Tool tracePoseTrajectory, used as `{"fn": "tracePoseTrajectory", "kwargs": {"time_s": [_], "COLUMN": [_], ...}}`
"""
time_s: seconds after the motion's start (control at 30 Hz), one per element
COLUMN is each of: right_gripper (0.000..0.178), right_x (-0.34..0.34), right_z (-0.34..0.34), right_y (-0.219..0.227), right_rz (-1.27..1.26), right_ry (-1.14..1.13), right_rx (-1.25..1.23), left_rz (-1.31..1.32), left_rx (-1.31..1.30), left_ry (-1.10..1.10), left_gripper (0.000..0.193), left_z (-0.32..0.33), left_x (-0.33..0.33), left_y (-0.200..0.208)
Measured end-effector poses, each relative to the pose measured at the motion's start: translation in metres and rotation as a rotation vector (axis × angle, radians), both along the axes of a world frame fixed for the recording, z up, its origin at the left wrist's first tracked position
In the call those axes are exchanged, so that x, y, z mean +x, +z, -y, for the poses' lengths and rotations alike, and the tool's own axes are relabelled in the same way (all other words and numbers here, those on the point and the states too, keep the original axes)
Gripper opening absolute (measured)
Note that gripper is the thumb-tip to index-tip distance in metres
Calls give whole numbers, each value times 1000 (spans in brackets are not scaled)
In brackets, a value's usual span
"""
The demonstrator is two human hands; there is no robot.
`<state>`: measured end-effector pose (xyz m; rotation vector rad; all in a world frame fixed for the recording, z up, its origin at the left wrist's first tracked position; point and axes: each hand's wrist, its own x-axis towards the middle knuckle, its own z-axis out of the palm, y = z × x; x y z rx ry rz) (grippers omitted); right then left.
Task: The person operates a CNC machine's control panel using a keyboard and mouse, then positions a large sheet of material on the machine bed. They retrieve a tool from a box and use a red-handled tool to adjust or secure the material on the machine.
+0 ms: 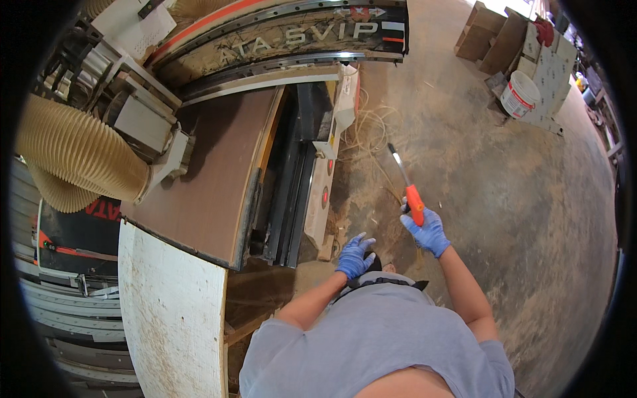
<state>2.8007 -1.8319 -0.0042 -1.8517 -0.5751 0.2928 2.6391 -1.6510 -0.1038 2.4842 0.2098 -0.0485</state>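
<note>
My right hand (428, 232), in a blue glove, is closed around the orange handle of an air blow gun (415, 199). Its thin metal nozzle ends in a dark tip and points away from me, up and to the left, over the floor. My left hand (356, 257), also gloved in blue, is by my waist with its fingers apart and nothing in it. It is nearest the front corner of a large machine, whose pale side panel (323, 192) carries red buttons. A brown board (209, 166) lies on the machine's bed.
A thin pale hose (369, 129) lies coiled on the dusty concrete floor beside the machine. At left, a ribbed cream duct (83, 149) reaches the cutting head, above a dusty white board (169, 312). The machine's gantry beam (285, 43) crosses behind. A white bucket (519, 94) and panels stand far right.
</note>
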Motion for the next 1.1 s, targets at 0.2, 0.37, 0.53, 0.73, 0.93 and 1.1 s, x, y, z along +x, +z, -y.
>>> {"fn": "tracePoseTrajectory", "kwargs": {"time_s": [0.2,0.37,0.53,0.73,0.93,1.1], "right_gripper": [43,54,54,55,58,65], "right_x": [46,75,121,162,209,266], "right_z": [-17,-97,-151,-168,-173,-169], "right_y": [62,62,52,58,53,31], "right_rz": [28,195,176,165,-113,-13], "right_ry": [84,299,455,552,903,780], "right_rx": [-453,-782,-873,-903,-947,-875], "left_rz": [-68,-144,-124,-145,-202,-224], "left_rx": [-48,-84,-92,-105,-118,-121], "left_ry": [2,79,219,313,387,453], "left_gripper": [49,50,48,49,47,46], "left_z": [-11,-32,-69,-88,-70,-44], "left_x": [34,87,119,116,121,160], "left_y": [-19,-31,-17,-39,-54,-47]}}
